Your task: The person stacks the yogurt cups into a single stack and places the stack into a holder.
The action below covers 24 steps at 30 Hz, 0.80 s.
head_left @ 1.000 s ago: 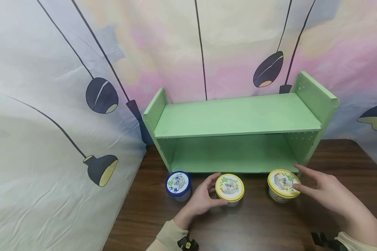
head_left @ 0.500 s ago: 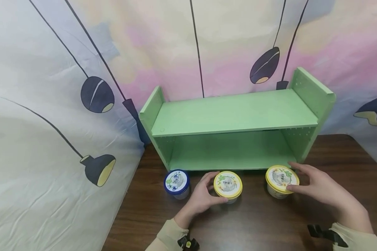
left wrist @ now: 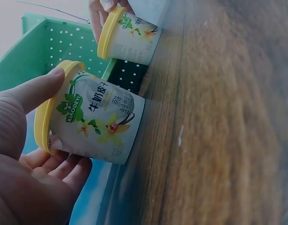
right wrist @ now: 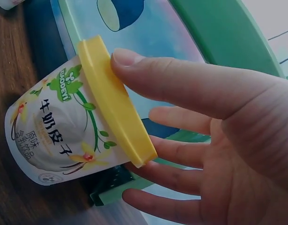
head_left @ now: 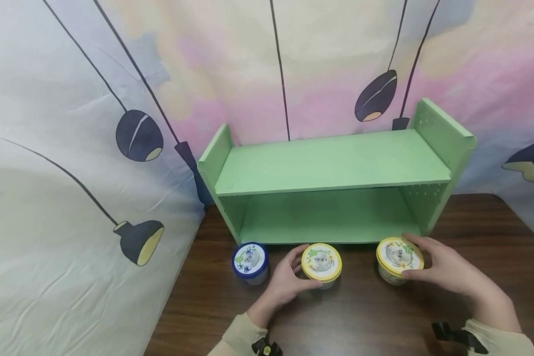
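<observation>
Cloth (head_left: 231, 64) printed with dark hanging lamps over pastel patches hangs behind a dark, wood-grained surface (head_left: 360, 316), where a green two-level shelf (head_left: 333, 165) stands near the back. Three lidded tubs sit in a spaced row just in front of it: a blue-lidded tub (head_left: 250, 262) to the left, then two with yellow lids. The person's left hand (head_left: 286, 281) grips the middle tub (head_left: 322, 264) around its lid, thumb on the near side, fingers curled beyond. Over at the right end, the right hand (head_left: 447, 268) pinches the right tub (head_left: 399, 259) by its lid between thumb and fingers, the other fingers spread. Both yellow-lidded tubs carry a green leaf logo (left wrist: 70, 108) reading XIAODEYI, with the characters 牛奶皮子 and a smaller 原味 beside yellow flowers. Writing on the blue lid is too small to read.
</observation>
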### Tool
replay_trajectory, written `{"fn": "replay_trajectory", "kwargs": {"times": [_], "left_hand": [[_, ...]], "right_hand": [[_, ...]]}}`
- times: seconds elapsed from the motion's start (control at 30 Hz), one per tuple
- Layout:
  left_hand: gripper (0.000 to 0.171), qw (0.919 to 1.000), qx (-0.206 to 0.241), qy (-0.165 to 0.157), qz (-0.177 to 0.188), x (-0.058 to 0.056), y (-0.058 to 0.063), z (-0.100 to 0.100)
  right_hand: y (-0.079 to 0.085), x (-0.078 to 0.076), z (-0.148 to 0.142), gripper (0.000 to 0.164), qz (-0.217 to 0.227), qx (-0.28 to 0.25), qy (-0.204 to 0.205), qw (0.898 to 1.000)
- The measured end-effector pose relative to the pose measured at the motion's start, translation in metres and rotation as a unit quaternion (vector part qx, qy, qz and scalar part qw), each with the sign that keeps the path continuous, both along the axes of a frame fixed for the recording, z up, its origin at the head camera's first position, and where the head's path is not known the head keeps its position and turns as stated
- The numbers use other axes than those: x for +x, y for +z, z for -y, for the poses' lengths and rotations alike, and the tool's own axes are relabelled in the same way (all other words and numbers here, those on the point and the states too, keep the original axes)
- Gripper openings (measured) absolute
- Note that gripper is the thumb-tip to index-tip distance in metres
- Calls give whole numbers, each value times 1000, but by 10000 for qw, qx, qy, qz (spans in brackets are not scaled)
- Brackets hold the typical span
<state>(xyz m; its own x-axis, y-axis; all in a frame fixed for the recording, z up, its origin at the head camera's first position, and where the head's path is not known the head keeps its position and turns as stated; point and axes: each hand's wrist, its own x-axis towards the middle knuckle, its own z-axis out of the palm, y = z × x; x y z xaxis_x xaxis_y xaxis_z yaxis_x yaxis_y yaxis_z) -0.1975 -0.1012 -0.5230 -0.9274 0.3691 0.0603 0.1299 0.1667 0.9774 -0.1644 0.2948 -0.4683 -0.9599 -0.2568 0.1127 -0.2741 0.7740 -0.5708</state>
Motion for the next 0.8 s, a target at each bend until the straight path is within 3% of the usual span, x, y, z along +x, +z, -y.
{"fn": "replay_trajectory", "kwargs": {"times": [0.3,0.8], "left_hand": [[96,9999,83,60,55,2,-1,-1],[94,10000,83,33,-23,4,-3,-2]], "right_hand": [[0,0,2,112,391,-122,55,9991],[-5,-2,4,111,346,-65,-12,9994]]}}
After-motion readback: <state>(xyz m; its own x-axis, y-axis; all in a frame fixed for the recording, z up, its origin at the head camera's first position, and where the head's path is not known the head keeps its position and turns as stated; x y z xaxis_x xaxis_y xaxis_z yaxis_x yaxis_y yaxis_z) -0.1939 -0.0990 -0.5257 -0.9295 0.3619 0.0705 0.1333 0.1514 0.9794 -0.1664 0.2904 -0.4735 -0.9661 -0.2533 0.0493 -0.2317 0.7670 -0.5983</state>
